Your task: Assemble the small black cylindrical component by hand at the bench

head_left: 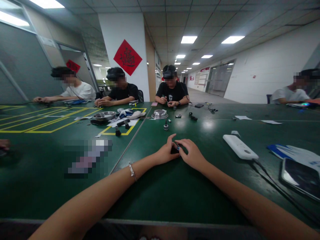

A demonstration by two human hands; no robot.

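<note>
My left hand (166,151) and my right hand (191,153) meet on the green table (175,190), fingers curled and pinched together around a small dark part (175,149) with a bit of blue on it. Most of the part is hidden by my fingers. A bracelet sits on my left wrist (132,171). A small metal piece (165,126) stands on the table a short way beyond my hands.
A white power bank (240,147) with a cable, a phone (301,178) and white-blue gloves (295,154) lie to my right. Metal bowls (159,114) (104,115), small dark parts and gloves lie farther back. Several people sit working along the far edge and at right.
</note>
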